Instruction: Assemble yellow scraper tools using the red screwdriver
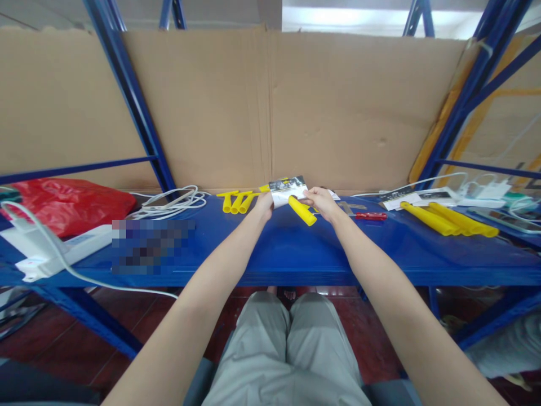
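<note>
Above the middle of the blue shelf, a printed card (291, 186), dark on top and white below, is between my two hands. My left hand (265, 203) is closed on the card's left edge. Its right edge is pinched by my right hand (322, 202). A yellow tube-shaped handle (302, 211) sticks out toward me from the card's lower side; how the two join is hidden. Left of my left hand, several yellow handles with crosspieces (236, 202) lie on the shelf. A red-handled screwdriver (371, 216) lies to the right of my right hand.
More yellow handles (448, 219) lie at the right beside printed cards (399, 198). On the left are a red plastic bag (76, 206), a coiled white cable (173, 204) and a white power strip (71, 251). A cardboard panel (203, 113) stands behind, between blue posts (135, 107).
</note>
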Demonstrator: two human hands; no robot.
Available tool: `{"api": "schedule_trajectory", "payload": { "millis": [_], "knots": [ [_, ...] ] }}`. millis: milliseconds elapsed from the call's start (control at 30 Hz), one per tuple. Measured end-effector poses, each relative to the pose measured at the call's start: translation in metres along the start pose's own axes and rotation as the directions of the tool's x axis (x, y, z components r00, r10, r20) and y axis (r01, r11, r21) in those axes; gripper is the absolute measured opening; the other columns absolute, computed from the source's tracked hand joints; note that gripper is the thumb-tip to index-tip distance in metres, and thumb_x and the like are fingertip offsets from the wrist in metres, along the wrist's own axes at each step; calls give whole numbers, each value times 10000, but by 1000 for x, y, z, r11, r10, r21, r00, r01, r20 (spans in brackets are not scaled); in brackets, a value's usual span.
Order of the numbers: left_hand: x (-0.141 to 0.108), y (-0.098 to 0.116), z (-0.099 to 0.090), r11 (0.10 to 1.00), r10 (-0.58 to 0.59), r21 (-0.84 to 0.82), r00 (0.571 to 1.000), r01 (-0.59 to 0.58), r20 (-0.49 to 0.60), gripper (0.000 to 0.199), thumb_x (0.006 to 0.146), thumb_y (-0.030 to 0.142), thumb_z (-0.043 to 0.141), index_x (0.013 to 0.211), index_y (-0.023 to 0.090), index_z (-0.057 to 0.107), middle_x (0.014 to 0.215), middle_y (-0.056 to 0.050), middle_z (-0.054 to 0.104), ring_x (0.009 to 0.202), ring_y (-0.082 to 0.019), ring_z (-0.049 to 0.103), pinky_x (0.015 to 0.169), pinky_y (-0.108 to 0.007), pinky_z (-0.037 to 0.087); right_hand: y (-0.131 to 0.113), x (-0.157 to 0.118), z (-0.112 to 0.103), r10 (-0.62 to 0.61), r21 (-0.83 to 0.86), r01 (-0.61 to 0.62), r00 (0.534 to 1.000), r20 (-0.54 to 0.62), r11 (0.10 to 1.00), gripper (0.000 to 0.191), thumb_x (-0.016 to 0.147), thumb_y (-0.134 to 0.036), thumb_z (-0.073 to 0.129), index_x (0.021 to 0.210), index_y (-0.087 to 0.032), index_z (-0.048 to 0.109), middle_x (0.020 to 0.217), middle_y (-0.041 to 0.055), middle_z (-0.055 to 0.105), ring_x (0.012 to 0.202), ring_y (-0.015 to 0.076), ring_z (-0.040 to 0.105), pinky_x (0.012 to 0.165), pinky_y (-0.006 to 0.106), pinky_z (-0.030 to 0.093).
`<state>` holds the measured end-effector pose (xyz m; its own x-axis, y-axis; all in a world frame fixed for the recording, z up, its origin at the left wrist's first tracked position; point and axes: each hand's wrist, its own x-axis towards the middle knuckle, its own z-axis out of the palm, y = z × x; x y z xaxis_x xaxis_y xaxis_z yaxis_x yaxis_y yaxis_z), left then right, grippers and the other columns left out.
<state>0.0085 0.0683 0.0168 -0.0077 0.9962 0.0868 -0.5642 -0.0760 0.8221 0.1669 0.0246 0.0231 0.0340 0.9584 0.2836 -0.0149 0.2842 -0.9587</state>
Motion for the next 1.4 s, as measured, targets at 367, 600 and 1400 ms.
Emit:
{"api": "schedule_trajectory", "payload": {
  "millis": [367,600,1400],
  "knots": [
    [-26,7,-5,958,5,285,997,19,-81,118,764,199,502,772,193,620,911,-58,716,1016,-237,615,965,-449,389,8,3,11,-32,6,33,996,-80,999,298,846,-99,533,581,-178,424,623,-24,587,637,94,653,672,228,523],
    [-30,10,-5,962,-17,269,998,34,-63,232,810,315,419,846,213,624,1034,-70,696,1108,-270,561,981,-503,357,12,6,14,-89,1,89,991,-99,996,290,834,-134,569,590,-184,420,632,-32,569,687,119,670,698,257,553],
    [-32,7,1,998,-38,48,998,40,-59,258,750,9,448,904,98,635,852,-96,703,778,-172,665,780,-318,543,13,6,20,-107,3,111,964,-244,994,260,831,-167,537,614,-202,399,644,-20,575,704,119,644,716,264,543]
  ]
}}
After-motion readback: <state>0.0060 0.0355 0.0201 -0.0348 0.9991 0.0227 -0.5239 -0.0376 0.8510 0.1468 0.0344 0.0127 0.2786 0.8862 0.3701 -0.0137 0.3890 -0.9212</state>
